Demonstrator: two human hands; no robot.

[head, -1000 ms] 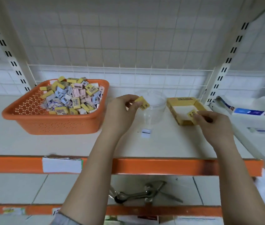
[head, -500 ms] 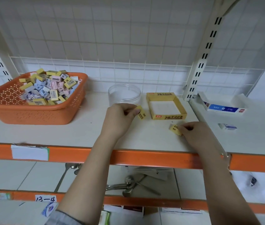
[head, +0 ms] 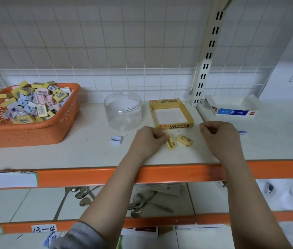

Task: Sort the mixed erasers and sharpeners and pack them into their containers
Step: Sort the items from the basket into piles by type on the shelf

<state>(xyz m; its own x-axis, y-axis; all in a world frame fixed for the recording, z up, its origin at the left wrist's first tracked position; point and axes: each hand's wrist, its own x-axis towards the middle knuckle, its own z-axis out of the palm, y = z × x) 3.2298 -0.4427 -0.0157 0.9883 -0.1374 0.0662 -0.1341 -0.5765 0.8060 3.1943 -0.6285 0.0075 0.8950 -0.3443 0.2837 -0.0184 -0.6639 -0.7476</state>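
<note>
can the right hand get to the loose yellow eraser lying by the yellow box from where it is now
Probably yes. The right hand sits on the shelf just right of the loose yellow eraser, with only bare shelf between them; the left hand touches the other eraser, not this one.

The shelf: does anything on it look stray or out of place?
Yes. Two yellow erasers lie loose on the shelf, in front of the empty yellow box rather than in it. A small white item also sits alone between the basket and the jar.
</note>
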